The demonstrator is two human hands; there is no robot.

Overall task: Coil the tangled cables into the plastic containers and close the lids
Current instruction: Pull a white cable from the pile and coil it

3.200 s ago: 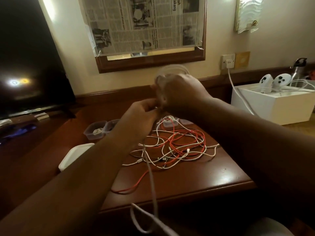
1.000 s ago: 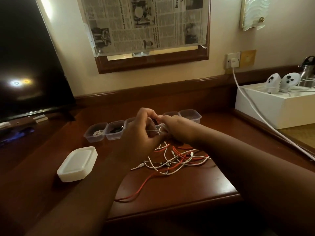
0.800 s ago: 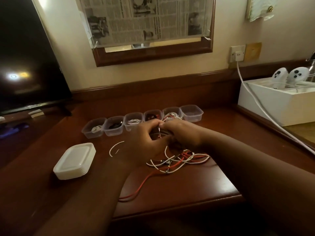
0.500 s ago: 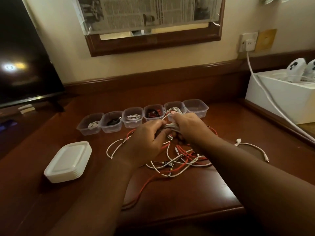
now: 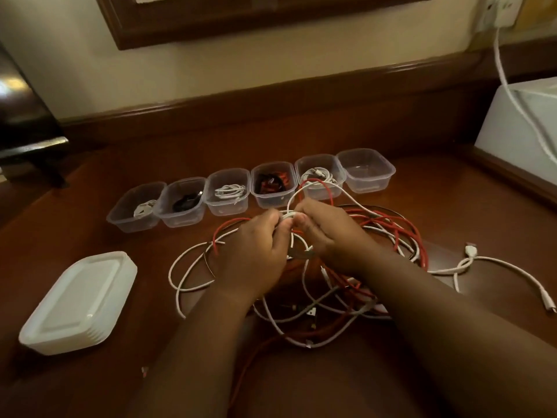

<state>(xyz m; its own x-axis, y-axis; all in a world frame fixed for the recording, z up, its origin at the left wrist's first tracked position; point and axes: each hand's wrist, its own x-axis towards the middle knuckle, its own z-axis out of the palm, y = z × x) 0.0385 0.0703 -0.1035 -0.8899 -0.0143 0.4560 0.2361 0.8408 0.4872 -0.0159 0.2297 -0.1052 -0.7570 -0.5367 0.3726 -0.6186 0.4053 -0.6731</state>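
Observation:
A tangle of white and red cables (image 5: pixel 388 236) lies on the brown desk (image 5: pixel 452 212). Both hands meet just above it. My left hand (image 5: pixel 256 251) and my right hand (image 5: pixel 328 233) pinch a small coiled bundle of white cable (image 5: pixel 287 215) between their fingertips. Behind them stands a row of several clear plastic containers without lids. The rightmost container (image 5: pixel 366 170) is empty. Its neighbour (image 5: pixel 319 176) holds a white cable, and the others hold coiled white, black or red cables. A stack of white lids (image 5: pixel 80 300) sits at the left.
A white box (image 5: pixel 518 131) stands at the right with a white power cord (image 5: pixel 509 86) running up to a wall socket (image 5: pixel 498 9). One loose white cable end (image 5: pixel 470 251) trails to the right. A dark TV stand (image 5: pixel 30 143) is at the far left.
My hands came down from chest height to the desk with the coiled white cable. The view tilted down and moved closer to the containers.

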